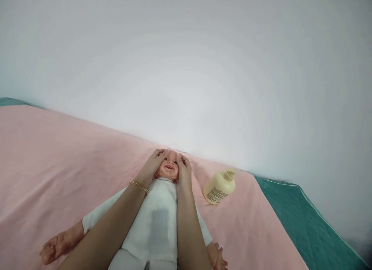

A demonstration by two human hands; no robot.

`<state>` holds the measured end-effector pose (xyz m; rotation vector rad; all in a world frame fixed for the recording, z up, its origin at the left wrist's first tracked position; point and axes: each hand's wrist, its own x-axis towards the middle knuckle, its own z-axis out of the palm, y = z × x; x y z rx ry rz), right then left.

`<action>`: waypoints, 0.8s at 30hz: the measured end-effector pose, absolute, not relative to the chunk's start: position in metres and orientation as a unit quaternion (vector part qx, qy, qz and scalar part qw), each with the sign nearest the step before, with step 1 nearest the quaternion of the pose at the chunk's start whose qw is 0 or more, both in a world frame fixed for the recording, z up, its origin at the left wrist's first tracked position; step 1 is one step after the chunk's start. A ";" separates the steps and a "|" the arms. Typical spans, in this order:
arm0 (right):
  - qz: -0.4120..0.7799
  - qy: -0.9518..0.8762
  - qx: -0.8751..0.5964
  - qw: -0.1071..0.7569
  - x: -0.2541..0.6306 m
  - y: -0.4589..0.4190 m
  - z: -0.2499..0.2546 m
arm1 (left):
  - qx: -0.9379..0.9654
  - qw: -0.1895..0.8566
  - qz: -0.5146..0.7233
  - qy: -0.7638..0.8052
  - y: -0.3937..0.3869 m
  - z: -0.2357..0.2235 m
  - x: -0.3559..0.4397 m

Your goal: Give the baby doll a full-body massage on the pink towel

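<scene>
A baby doll in a white outfit lies on its back, its head at the far end and its arms spread to both sides. My left hand cups the left side of the doll's head, with the fingers curved over the temple and forehead. On the opposite side, my right hand presses against the head, its thumb near the brow. The doll's eyes, nose and smiling mouth show between my hands. Some of my fingertips are hidden behind the head. A gold bracelet circles my left wrist.
Right of the doll, a pale yellow pump bottle with printed text stands tilted in view. A pink sheet lies under everything, over a green cover visible at the right. A white wall rises behind.
</scene>
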<state>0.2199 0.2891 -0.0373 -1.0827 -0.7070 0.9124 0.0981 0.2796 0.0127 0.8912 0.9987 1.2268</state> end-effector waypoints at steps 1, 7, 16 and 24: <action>0.405 -0.319 -0.497 0.698 0.219 0.287 -0.035 | 0.387 0.618 0.526 0.438 0.279 0.014 0.098; 0.385 -0.321 -0.534 0.681 0.217 0.284 -0.030 | 0.398 0.611 0.514 0.452 0.280 0.012 0.095; 0.390 -0.319 -0.501 0.704 0.223 0.296 -0.046 | 0.388 0.603 0.550 0.427 0.294 -0.005 0.100; 0.398 -0.324 -0.481 0.711 0.229 0.299 -0.052 | 0.375 0.607 0.550 0.434 0.293 -0.002 0.097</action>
